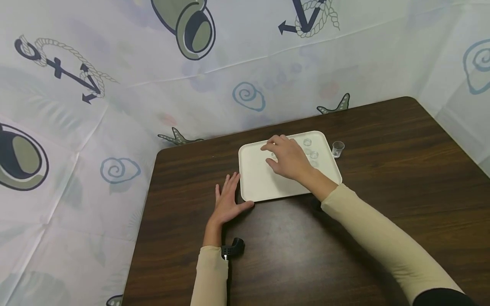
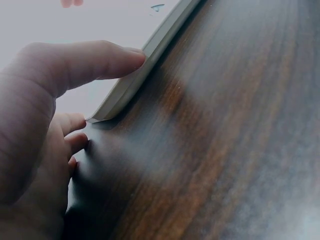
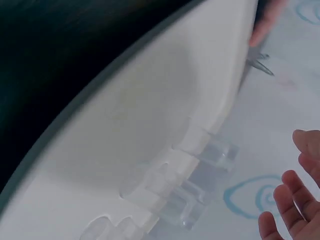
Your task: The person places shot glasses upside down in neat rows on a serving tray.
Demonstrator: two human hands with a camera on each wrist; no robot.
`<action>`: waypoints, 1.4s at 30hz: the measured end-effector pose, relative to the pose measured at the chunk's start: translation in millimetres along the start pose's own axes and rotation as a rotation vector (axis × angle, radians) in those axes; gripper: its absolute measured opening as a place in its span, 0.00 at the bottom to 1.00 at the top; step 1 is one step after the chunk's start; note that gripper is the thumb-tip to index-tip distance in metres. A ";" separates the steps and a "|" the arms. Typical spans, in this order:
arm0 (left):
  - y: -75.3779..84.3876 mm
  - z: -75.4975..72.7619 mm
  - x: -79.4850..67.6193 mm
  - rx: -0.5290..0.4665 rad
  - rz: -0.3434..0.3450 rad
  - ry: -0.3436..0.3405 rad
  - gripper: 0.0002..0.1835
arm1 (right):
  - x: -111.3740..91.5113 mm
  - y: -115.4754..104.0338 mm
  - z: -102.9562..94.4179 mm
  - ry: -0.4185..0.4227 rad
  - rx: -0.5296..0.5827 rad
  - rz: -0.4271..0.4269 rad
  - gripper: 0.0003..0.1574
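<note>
A white rectangular tray (image 1: 272, 182) lies on the dark wooden table, with several small clear plastic cups (image 1: 307, 142) on it, mostly toward its far right. My left hand (image 1: 226, 205) rests at the near left corner, fingers stretched along the tray's side. In the left wrist view, its thumb touches the tray's rim (image 2: 122, 97). Over the far middle of the tray, my right hand (image 1: 288, 158) hovers with fingers spread and lightly bent. In the right wrist view nothing is between its fingers (image 3: 295, 192), and a clear cup (image 3: 217, 150) stands apart from them. My right hand partly hides the cups in the head view.
Another clear cup (image 1: 337, 149) stands on the table just right of the tray. The wooden table (image 1: 402, 170) meets a patterned cloth (image 1: 214, 93) along its far edge. A black device (image 1: 233, 248) sits at my left wrist.
</note>
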State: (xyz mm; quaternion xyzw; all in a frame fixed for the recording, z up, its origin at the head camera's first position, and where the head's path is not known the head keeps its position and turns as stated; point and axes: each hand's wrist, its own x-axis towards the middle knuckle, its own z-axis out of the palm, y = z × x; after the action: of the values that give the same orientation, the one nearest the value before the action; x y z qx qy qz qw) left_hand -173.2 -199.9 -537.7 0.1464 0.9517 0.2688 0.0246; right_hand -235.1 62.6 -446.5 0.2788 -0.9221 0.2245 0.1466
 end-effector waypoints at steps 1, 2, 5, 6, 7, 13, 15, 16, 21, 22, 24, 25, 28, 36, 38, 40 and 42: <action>0.1 -0.2 0.1 -0.003 0.001 0.001 0.55 | -0.9 1.3 -2.9 0.022 0.023 0.011 0.20; 0.1 -0.4 0.1 -0.004 0.001 0.001 0.55 | -1.8 2.7 -5.9 0.043 0.046 0.021 0.20; -0.7 -0.3 -0.1 -0.012 0.004 0.003 0.56 | -4.8 7.3 -15.3 0.108 0.096 0.052 0.19; -1.2 -0.1 -0.1 -0.010 0.004 0.002 0.56 | -5.7 8.9 -18.5 0.128 0.111 0.065 0.19; -1.5 0.2 -0.2 -0.008 0.004 0.002 0.56 | -6.6 10.6 -21.5 0.144 0.126 0.078 0.19; -4.2 2.5 0.3 0.015 -0.009 -0.010 0.56 | -15.2 19.1 -38.9 0.184 0.180 0.174 0.21; -4.6 2.9 0.3 0.013 -0.012 -0.014 0.56 | -19.4 22.5 -43.7 0.206 0.202 0.211 0.21; -4.7 3.0 0.2 0.012 -0.012 -0.015 0.56 | -21.6 24.4 -45.7 0.220 0.217 0.229 0.21; -3.8 3.1 -0.6 0.013 -0.009 -0.019 0.57 | -33.4 38.6 -51.7 0.314 0.290 0.321 0.21; -3.5 3.0 -0.7 0.012 -0.007 -0.019 0.57 | -36.0 42.0 -52.4 0.326 0.303 0.340 0.21; -2.6 2.6 -1.1 0.010 -0.003 -0.014 0.57 | -40.7 48.3 -54.4 0.343 0.321 0.385 0.22; -2.4 2.4 -1.2 0.009 0.000 -0.011 0.57 | -43.1 51.2 -55.8 0.350 0.328 0.407 0.23; -1.6 1.6 -1.0 0.008 0.002 -0.008 0.56 | -50.1 59.3 -60.2 0.367 0.338 0.472 0.26; -2.1 0.5 -1.1 0.003 -0.010 -0.018 0.56 | -74.7 84.9 -60.6 0.305 0.409 0.645 0.34; -2.5 0.4 -1.0 0.004 -0.011 -0.018 0.56 | -81.1 92.4 -57.9 0.277 0.429 0.677 0.36; -2.5 0.2 -0.8 0.004 -0.008 -0.016 0.56 | -86.7 99.4 -54.1 0.255 0.438 0.697 0.38; -2.6 0.1 -0.4 0.006 -0.005 -0.015 0.57 | -91.4 104.6 -50.4 0.235 0.441 0.720 0.39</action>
State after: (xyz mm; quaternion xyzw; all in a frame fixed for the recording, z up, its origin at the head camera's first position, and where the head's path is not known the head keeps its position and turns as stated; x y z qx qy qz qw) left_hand -173.5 -202.1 -539.1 0.1461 0.9527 0.2647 0.0322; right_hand -215.1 206.4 -474.3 -0.0630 -0.8675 0.4832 0.0999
